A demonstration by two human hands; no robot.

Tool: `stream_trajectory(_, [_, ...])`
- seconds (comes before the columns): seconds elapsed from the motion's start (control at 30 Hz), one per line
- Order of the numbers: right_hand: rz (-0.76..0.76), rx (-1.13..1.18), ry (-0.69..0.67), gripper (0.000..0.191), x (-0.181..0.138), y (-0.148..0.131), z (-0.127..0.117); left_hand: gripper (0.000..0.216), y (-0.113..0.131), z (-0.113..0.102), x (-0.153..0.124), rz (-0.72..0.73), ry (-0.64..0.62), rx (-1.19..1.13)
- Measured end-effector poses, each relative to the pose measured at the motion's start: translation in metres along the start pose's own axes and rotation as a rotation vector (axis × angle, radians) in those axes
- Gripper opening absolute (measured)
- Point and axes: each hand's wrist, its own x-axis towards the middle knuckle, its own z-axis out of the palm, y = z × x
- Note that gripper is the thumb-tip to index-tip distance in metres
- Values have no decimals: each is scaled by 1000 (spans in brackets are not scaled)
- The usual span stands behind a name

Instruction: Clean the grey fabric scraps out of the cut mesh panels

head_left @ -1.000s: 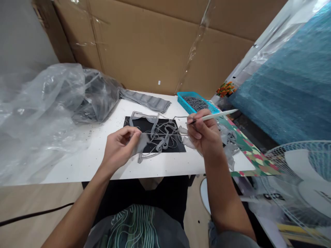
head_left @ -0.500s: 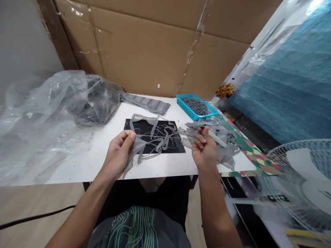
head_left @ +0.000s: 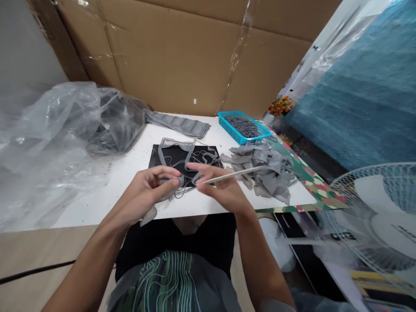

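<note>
Between the fingers and thumb of my left hand (head_left: 146, 193) is pinched a thin grey translucent piece (head_left: 149, 215), its pointed end hanging below the palm. My right hand (head_left: 225, 190) holds a slender pale stick-like tool (head_left: 242, 172), which slants up to the right; its exact kind is unclear. That hand's thumb and forefinger reach toward the left hand, a small gap apart. Beneath them lies a black mat (head_left: 177, 152), with grey strips and loops (head_left: 160, 151) tangled over it. Part of the mat is hidden by my hands.
To the right sits a heap of grey scraps (head_left: 273, 169). A blue basket (head_left: 238, 138) of thin grey pieces stands behind it. Grey strips (head_left: 182, 124) lie stacked at the back, beside a clear plastic bag (head_left: 78, 112). A fan (head_left: 373, 208) stands off the right edge.
My right hand has moved left, close to my left hand, bringing the tool with it. The grey strand stretched between my hands is no longer spread out. The view has shifted slightly.
</note>
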Motion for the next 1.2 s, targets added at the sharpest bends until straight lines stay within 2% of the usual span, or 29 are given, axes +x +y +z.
stream_trajectory(0.03, [-21,76,-93,20,4,-1,5,29,1,-1,0,-6,-22,-20])
stream_trajectory(0.1, [-49,163,-190,19,13,0,10,27,3,-1,-1,6,-54,-43])
stream_trajectory(0.2, [-109,209,-263,14,27,3,10,28,9,-1,-2,20,-67,-60])
stream_trajectory(0.4, [-188,138,-381,5,38,-8,4,35,18,1,-7,-4,-106,-78])
stream_trajectory(0.53, [-143,142,-359,5,36,-15,2,31,18,1,-7,9,-80,-77])
stream_trajectory(0.73, [-23,264,-208,16,28,-9,7,29,10,4,-6,47,18,-136])
stream_trajectory(0.87, [-67,392,-125,20,24,2,16,31,8,10,-8,87,55,-250])
stream_trajectory(1.0, [-155,376,-49,19,20,4,23,31,8,15,-9,120,68,-303])
stream_trajectory(1.2, [-69,378,-103,22,14,-1,22,31,12,13,-14,150,94,-204])
